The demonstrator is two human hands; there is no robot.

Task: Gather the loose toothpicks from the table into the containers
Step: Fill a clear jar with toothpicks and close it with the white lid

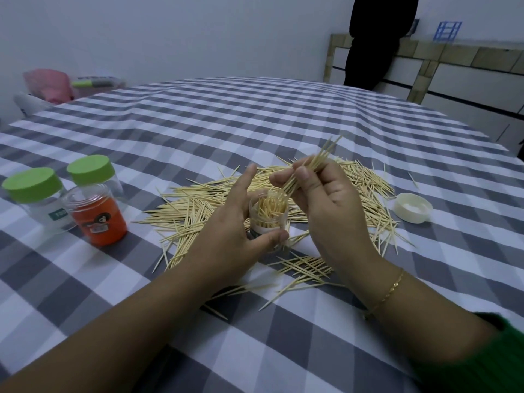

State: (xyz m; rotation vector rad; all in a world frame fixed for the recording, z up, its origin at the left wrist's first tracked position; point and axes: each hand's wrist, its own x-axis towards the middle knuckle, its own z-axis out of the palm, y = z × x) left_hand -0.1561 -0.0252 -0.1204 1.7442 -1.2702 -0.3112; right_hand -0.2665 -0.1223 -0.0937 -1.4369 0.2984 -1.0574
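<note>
A small clear container, partly filled with upright toothpicks, stands on the checked tablecloth. My left hand wraps around its left side, thumb across the front. My right hand pinches a bundle of toothpicks tilted over the container, lower tips at its mouth. A wide pile of loose toothpicks lies around and behind the container, with more toothpicks near my right wrist.
Two clear jars with green lids and an open orange-labelled jar stand at the left. A white lid lies at the right. A person in black stands by the far wall. Pink items sit at the far left.
</note>
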